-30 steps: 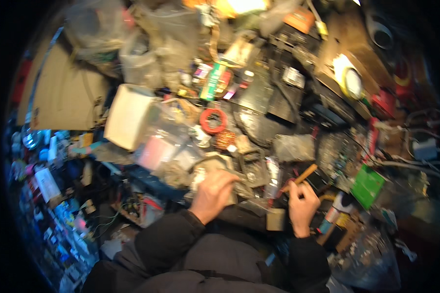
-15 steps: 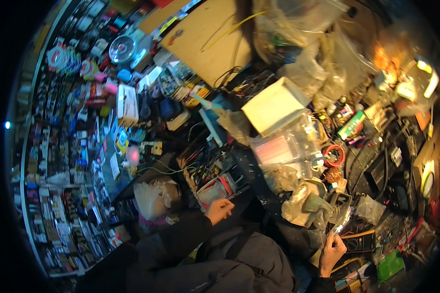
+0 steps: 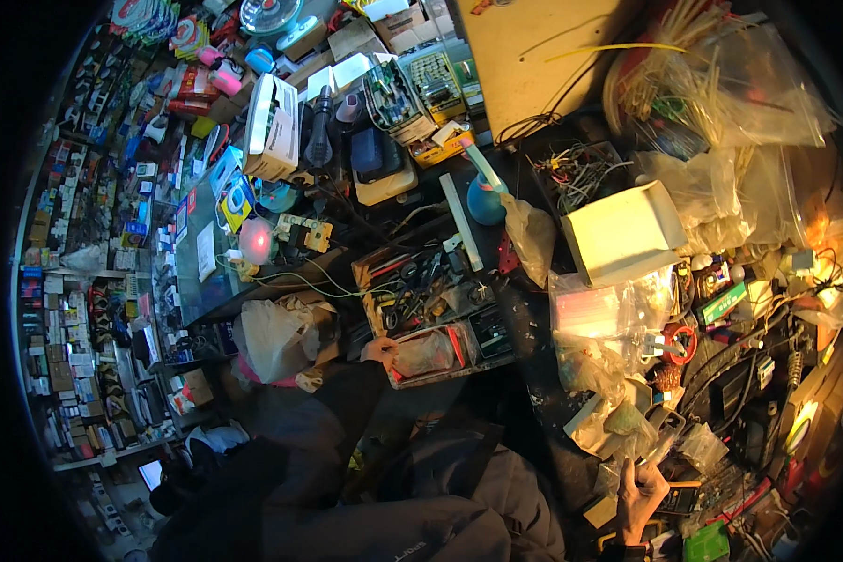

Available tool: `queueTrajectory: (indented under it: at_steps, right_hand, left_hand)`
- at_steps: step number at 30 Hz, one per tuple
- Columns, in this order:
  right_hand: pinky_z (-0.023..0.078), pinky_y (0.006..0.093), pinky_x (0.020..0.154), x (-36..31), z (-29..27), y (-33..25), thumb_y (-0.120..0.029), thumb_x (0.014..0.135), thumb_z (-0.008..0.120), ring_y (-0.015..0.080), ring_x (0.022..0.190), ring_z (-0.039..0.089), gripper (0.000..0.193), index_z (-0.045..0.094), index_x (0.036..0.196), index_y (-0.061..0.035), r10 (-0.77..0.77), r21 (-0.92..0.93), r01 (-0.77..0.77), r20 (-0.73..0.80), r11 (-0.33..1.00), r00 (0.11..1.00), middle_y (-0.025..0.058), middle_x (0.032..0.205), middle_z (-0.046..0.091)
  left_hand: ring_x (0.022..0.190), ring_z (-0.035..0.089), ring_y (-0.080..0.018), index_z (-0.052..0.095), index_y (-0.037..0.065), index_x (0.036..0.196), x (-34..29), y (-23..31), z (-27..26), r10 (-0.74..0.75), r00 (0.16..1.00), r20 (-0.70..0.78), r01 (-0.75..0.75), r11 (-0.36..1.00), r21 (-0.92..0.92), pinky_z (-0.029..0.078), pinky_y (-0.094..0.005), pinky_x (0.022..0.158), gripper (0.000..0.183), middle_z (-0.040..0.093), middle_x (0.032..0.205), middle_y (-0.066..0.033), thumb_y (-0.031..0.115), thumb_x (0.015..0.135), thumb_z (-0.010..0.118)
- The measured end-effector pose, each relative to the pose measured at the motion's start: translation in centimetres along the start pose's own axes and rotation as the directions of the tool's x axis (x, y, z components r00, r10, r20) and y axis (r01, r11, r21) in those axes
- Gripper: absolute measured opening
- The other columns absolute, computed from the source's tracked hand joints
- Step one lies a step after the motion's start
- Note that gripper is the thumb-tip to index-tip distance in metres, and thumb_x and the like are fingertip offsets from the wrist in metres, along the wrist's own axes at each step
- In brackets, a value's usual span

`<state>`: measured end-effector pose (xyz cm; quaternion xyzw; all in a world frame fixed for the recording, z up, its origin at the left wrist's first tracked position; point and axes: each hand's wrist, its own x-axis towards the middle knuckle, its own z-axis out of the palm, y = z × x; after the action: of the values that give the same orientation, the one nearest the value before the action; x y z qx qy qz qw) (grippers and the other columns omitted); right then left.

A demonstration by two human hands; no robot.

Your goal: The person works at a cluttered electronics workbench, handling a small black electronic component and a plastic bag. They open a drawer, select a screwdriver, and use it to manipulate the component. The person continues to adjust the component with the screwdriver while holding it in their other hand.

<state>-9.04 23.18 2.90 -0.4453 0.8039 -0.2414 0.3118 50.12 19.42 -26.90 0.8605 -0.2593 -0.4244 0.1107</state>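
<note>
My left hand [image 3: 381, 350] is at the near left corner of a tool box [image 3: 370, 304], its fingers close against the rim. They are small and partly hidden, so I cannot tell whether they grip it. Pliers and other hand tools [image 3: 412, 286] lie jumbled inside, and a clear bag with a red edge [image 3: 426, 351] fills the front compartment. At the lower right, over the cluttered bench, my right hand [image 3: 641, 495] is closed with thumb and fingers pinched. A thin pale object seems to stick up from them, but I cannot make out its kind.
An open cream carton [image 3: 623, 234] and clear plastic bags [image 3: 585, 314] crowd the bench, with a red ring-shaped roll [image 3: 681, 344] beside them. A bagged box [image 3: 276, 337] stands left of the tool box. Stocked shelves [image 3: 84, 309] run along the far left.
The view has swung, so most of the scene sits further right. My left hand has moved from in front of the tool box to its near left corner. My right hand stays pinched.
</note>
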Motion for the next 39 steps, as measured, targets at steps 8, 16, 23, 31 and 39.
queueTrajectory:
  at_steps: [8, 16, 23, 31, 39]
  right_hand:
    - [0.019, 0.0409, 0.053, 0.5, 1.1, 0.3, -0.019, 0.112, 0.078, 0.0129, 0.050, 0.025, 0.061, 0.039, 0.067, -0.0053, 0.044, -0.116, -0.048, -0.042, 0.992, 0.998, -0.0008, 0.057, 0.034]
    - [0.020, 0.0393, 0.052, 2.8, 3.1, 1.0, -0.021, 0.111, 0.080, 0.0096, 0.051, 0.024, 0.059, 0.048, 0.066, -0.0021, -0.366, -0.220, 0.343, -0.073, 0.913, 0.928, 0.0022, 0.054, 0.035]
    - [0.020, 0.0415, 0.054, 3.4, 4.2, -2.5, -0.017, 0.110, 0.078, 0.0128, 0.055, 0.024, 0.059, 0.039, 0.068, -0.0035, -0.129, -0.188, 0.145, 0.096, 0.971, 0.987, 0.0011, 0.058, 0.031]
    - [0.018, 0.0416, 0.057, 4.2, 4.5, -4.9, -0.024, 0.111, 0.077, 0.0130, 0.061, 0.024, 0.060, 0.037, 0.071, -0.0058, -0.136, -0.220, 0.162, 0.131, 0.962, 0.982, 0.0014, 0.062, 0.029]
    - [0.025, 0.0391, 0.054, 4.4, 5.3, -8.0, -0.009, 0.104, 0.079, 0.0102, 0.061, 0.031, 0.050, 0.043, 0.069, -0.0009, -0.069, -0.191, 0.101, 0.170, 0.976, 0.983, 0.0016, 0.061, 0.035]
  left_hand:
    - [0.104, 0.069, -0.0233, 0.076, 0.017, 0.144, 4.3, 2.3, 5.5, -0.341, 0.917, 0.206, 0.326, 0.345, -0.880, 0.054, -0.0465, 0.083, 0.032, 0.077, 0.125, -0.0089, 0.011, 0.114, 0.071]
    - [0.103, 0.071, -0.0270, 0.041, 0.019, 0.175, 3.1, 8.6, 8.2, 0.216, 0.965, 0.151, -0.260, 0.865, 0.428, 0.058, -0.0478, 0.081, 0.067, 0.073, 0.137, -0.0106, 0.003, 0.114, 0.064]
    - [0.111, 0.071, -0.0281, 0.053, 0.013, 0.165, 3.4, 10.9, 5.9, 0.117, 0.909, 0.399, -0.338, 0.768, 0.544, 0.064, -0.0466, 0.087, 0.047, 0.054, 0.169, -0.0149, 0.003, 0.119, 0.055]
    - [0.150, 0.050, -0.0347, 0.061, 0.010, 0.160, 4.9, 5.7, 6.9, 0.066, 0.883, 0.465, -0.237, 0.918, 0.319, 0.048, -0.0522, 0.128, 0.043, 0.055, 0.163, -0.0187, 0.015, 0.117, 0.064]
    - [0.135, 0.058, -0.0330, 0.062, 0.007, 0.159, 9.1, -0.5, 9.9, 0.260, 0.896, 0.361, -0.267, 0.963, -0.032, 0.054, -0.0495, 0.122, 0.044, 0.062, 0.155, -0.0133, 0.017, 0.117, 0.066]
